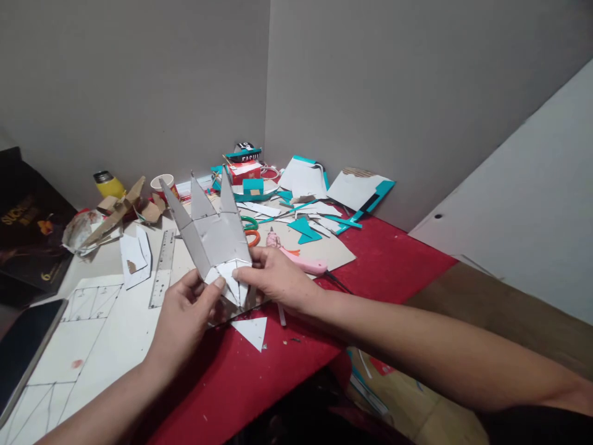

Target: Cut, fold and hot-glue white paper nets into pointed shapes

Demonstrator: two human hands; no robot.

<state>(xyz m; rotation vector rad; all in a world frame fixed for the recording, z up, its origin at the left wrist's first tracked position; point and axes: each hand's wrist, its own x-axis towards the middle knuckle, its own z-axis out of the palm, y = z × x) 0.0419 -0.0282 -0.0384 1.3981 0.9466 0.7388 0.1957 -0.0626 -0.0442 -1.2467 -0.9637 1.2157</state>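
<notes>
A folded cardboard model (215, 238), pale grey with pointed flaps sticking up at its far end, is held between both hands. My left hand (192, 306) grips its near left side, thumb on the white folded end. On the right side, my right hand (275, 275) clasps it with the thumb pressing the same white end; its other fingers are partly hidden. Just beyond my right hand lies a pink glue gun (303, 262). Scissors with green and orange handles (252, 237) show behind the model. A white paper triangle (254, 332) lies below it.
On the red table (403, 262), a clear ruler (162, 269) and a sheet with drawn lines (92, 337) lie left. Card scraps (306, 230), a paper cup (164, 184) and a yellow bottle (109, 184) stand toward the grey wall. A dark tablet-like slab (28, 352) sits at left.
</notes>
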